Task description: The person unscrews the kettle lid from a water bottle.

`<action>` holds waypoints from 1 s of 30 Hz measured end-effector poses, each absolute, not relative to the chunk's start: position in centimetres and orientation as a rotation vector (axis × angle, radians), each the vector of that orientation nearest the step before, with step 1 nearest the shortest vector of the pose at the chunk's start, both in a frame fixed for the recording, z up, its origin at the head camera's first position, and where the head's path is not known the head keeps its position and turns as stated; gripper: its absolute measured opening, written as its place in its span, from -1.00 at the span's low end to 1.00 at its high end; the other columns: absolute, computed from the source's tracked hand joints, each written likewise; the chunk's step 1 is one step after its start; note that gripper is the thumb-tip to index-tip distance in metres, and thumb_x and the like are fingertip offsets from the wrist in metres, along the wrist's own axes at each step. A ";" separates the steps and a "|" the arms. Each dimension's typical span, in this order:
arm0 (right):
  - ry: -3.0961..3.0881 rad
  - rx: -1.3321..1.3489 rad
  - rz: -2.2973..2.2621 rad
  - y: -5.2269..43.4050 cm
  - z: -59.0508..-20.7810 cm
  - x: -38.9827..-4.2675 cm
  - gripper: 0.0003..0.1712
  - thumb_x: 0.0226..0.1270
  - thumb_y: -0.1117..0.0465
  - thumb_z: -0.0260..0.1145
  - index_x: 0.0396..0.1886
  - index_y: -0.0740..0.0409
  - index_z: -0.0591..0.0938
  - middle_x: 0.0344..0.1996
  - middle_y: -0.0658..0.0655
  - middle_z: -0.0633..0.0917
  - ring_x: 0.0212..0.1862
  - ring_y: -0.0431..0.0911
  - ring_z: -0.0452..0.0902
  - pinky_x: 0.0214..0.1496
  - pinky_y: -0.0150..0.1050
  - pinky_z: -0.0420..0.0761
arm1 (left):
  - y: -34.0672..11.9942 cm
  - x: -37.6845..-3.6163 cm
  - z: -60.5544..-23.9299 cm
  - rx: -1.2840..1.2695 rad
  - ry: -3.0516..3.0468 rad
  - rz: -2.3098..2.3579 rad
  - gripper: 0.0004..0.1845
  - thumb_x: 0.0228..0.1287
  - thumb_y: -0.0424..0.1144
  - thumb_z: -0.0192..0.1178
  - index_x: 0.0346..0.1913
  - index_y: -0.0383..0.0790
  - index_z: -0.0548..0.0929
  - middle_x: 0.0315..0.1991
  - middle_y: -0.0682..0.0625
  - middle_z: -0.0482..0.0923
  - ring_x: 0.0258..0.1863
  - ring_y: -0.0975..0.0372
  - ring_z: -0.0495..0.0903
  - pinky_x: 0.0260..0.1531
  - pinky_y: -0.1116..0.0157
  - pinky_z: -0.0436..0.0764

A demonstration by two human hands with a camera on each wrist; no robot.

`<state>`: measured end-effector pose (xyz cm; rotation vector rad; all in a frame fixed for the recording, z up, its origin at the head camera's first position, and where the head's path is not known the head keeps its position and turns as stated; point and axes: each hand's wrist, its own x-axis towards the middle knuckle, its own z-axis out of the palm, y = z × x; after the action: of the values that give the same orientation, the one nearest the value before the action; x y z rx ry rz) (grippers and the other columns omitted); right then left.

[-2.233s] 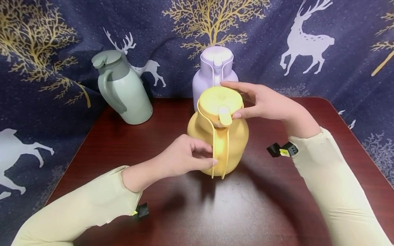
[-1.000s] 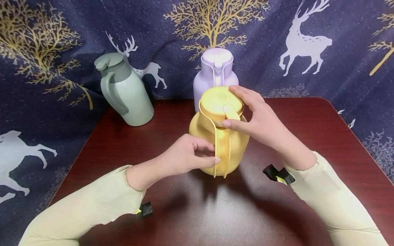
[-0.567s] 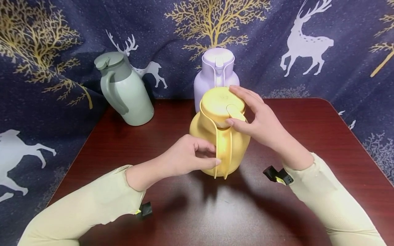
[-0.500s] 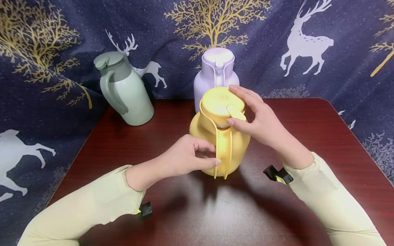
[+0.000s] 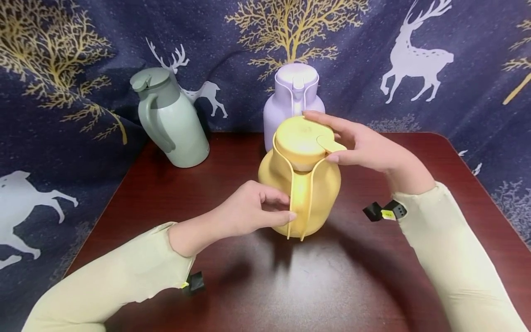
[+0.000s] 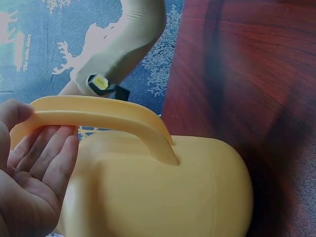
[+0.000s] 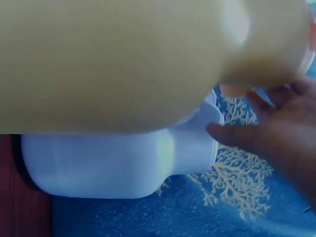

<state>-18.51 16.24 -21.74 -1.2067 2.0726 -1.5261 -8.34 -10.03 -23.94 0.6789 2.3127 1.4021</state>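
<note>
A yellow insulated jug is in the middle of the head view, its handle facing me. My left hand holds that handle, thumb on its outer side; the left wrist view shows the fingers of the left hand behind the handle. Around the jug's round lid, my right hand grips with thumb near the front and fingers at the far rim. The lid's tab points right, off the handle's line. In the right wrist view, the right hand reaches the jug's neck, the lid mostly hidden.
Directly behind the yellow jug stands a lavender jug, partly hidden. A pale green jug is at the table's back left. The dark red table meets a blue curtain printed with deer and trees.
The lid's tab has turned from above the handle round to the right. My right hand first moved toward the front of the lid, then back to its right side. The left hand keeps its hold.
</note>
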 end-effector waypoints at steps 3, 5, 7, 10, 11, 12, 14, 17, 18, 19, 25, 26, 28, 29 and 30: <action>2.006 -1.225 -1.507 16.6 -21.7 -19.3 -0.17 0.35 0.30 0.27 0.56 0.10 0.16 0.43 -0.09 0.38 0.31 -0.26 0.44 0.26 -0.45 0.50 | -10.0 -8.4 -23.9 0.688 2.334 1.377 -0.76 0.19 -0.26 0.37 -0.09 -0.26 0.77 -0.19 -0.03 0.80 -0.18 0.38 0.71 -0.04 0.39 0.67; 1.975 -1.234 -1.507 16.7 -21.7 -19.6 -0.17 0.35 0.26 0.28 0.55 0.13 0.16 0.44 -0.08 0.37 0.32 -0.26 0.42 0.28 -0.45 0.48 | -10.0 -8.4 -23.8 0.701 2.348 1.359 -0.76 0.19 -0.24 0.37 -0.09 -0.23 0.78 -0.20 0.00 0.80 -0.19 0.41 0.69 -0.03 0.40 0.66; 1.971 -1.240 -1.508 16.7 -21.8 -19.8 -0.17 0.35 0.23 0.29 0.55 0.13 0.16 0.43 -0.07 0.39 0.33 -0.26 0.41 0.30 -0.45 0.46 | -10.0 -8.4 -23.7 0.718 2.359 1.343 -0.76 0.19 -0.22 0.37 -0.10 -0.21 0.79 -0.21 0.02 0.80 -0.19 0.43 0.67 -0.03 0.40 0.65; 1.975 -1.241 -1.522 16.7 -22.0 -20.0 -0.17 0.34 0.18 0.30 0.54 0.10 0.19 0.40 -0.05 0.43 0.32 -0.24 0.43 0.30 -0.45 0.46 | -10.0 -8.5 -23.6 0.739 2.367 1.332 -0.77 0.19 -0.22 0.37 -0.11 -0.20 0.80 -0.22 0.03 0.80 -0.21 0.44 0.66 -0.03 0.40 0.65; 1.969 -1.240 -1.531 16.6 -22.0 -20.1 -0.17 0.34 0.16 0.31 0.54 0.10 0.19 0.40 -0.05 0.43 0.32 -0.24 0.43 0.30 -0.45 0.45 | -10.0 -8.5 -23.6 0.742 2.366 1.334 -0.77 0.19 -0.22 0.37 -0.11 -0.20 0.80 -0.22 0.03 0.80 -0.20 0.44 0.66 -0.03 0.40 0.65; 1.960 -1.241 -1.543 16.6 -22.1 -20.1 -0.17 0.34 0.14 0.31 0.54 0.10 0.20 0.40 -0.04 0.43 0.32 -0.23 0.43 0.31 -0.45 0.45 | -10.0 -8.5 -23.6 0.746 2.364 1.335 -0.78 0.19 -0.22 0.37 -0.11 -0.20 0.80 -0.23 0.03 0.80 -0.21 0.43 0.66 -0.03 0.39 0.65; 1.938 -1.242 -1.571 16.4 -22.2 -20.2 -0.17 0.33 0.07 0.33 0.53 0.07 0.23 0.41 -0.06 0.41 0.33 -0.23 0.41 0.32 -0.44 0.43 | -9.9 -8.5 -23.5 0.750 2.359 1.341 -0.77 0.19 -0.23 0.37 -0.11 -0.21 0.79 -0.22 0.02 0.80 -0.20 0.43 0.67 -0.03 0.39 0.66; 1.894 -1.250 -1.605 16.2 -22.4 -20.4 -0.17 0.32 0.02 0.34 0.52 0.08 0.25 0.44 -0.07 0.38 0.34 -0.22 0.39 0.34 -0.43 0.41 | -9.8 -8.6 -23.5 0.746 2.346 1.350 -0.76 0.19 -0.24 0.37 -0.09 -0.23 0.79 -0.19 -0.01 0.80 -0.15 0.39 0.70 0.00 0.39 0.65; 1.887 -1.253 -1.611 16.2 -22.4 -20.4 -0.16 0.32 0.02 0.34 0.52 0.09 0.24 0.44 -0.07 0.37 0.35 -0.22 0.38 0.35 -0.43 0.40 | -9.7 -8.6 -23.5 0.746 2.346 1.347 -0.76 0.19 -0.24 0.37 -0.09 -0.24 0.78 -0.18 -0.01 0.80 -0.13 0.38 0.71 0.00 0.40 0.65; 1.883 -1.252 -1.609 16.1 -22.4 -20.5 -0.16 0.31 0.03 0.34 0.52 0.09 0.24 0.45 -0.08 0.36 0.35 -0.22 0.37 0.35 -0.44 0.39 | -9.7 -8.6 -23.5 0.743 2.344 1.349 -0.75 0.19 -0.25 0.37 -0.09 -0.25 0.78 -0.17 -0.02 0.80 -0.11 0.36 0.72 0.01 0.40 0.65; 2.008 -1.180 -1.492 16.2 -21.5 -20.4 -0.18 0.29 0.27 0.19 0.55 0.08 0.18 0.47 -0.09 0.35 0.41 -0.30 0.29 0.38 -0.49 0.32 | -9.6 -8.7 -23.5 0.731 2.312 1.353 -0.75 0.20 -0.26 0.37 -0.08 -0.27 0.77 -0.15 -0.05 0.79 -0.05 0.28 0.74 0.03 0.39 0.66; 2.041 -1.165 -1.458 16.3 -21.1 -20.2 -0.18 0.27 0.29 0.16 0.55 0.06 0.18 0.48 -0.09 0.33 0.41 -0.31 0.27 0.38 -0.51 0.31 | -9.6 -8.7 -23.5 0.734 2.309 1.353 -0.76 0.20 -0.26 0.37 -0.09 -0.28 0.77 -0.15 -0.06 0.79 -0.06 0.28 0.74 0.03 0.39 0.66; 2.071 -1.163 -1.397 16.3 -20.6 -20.1 -0.16 0.26 0.33 0.12 0.56 0.05 0.16 0.51 -0.01 0.29 0.42 -0.33 0.26 0.37 -0.53 0.30 | -9.6 -8.7 -23.6 0.741 2.302 1.355 -0.76 0.20 -0.27 0.36 -0.10 -0.29 0.77 -0.16 -0.07 0.79 -0.07 0.28 0.74 0.02 0.39 0.66; 2.077 -1.170 -1.372 16.3 -20.3 -20.0 -0.16 0.26 0.34 0.11 0.57 0.06 0.13 0.53 0.05 0.25 0.42 -0.34 0.25 0.37 -0.54 0.30 | -9.7 -8.8 -23.7 0.743 2.302 1.354 -0.76 0.20 -0.26 0.36 -0.10 -0.29 0.77 -0.16 -0.07 0.79 -0.07 0.28 0.74 0.02 0.39 0.66; 2.085 -1.163 -1.355 16.3 -20.0 -19.8 -0.15 0.27 0.35 0.10 0.57 0.05 0.11 0.55 0.09 0.21 0.41 -0.34 0.27 0.36 -0.54 0.32 | -9.7 -8.8 -23.7 0.743 2.302 1.355 -0.76 0.20 -0.27 0.36 -0.10 -0.30 0.77 -0.16 -0.07 0.79 -0.08 0.28 0.74 0.01 0.39 0.66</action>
<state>-19.78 16.30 -19.98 -1.1626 2.0853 -1.3553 -8.76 -9.68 -23.70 0.7435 2.3016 1.3551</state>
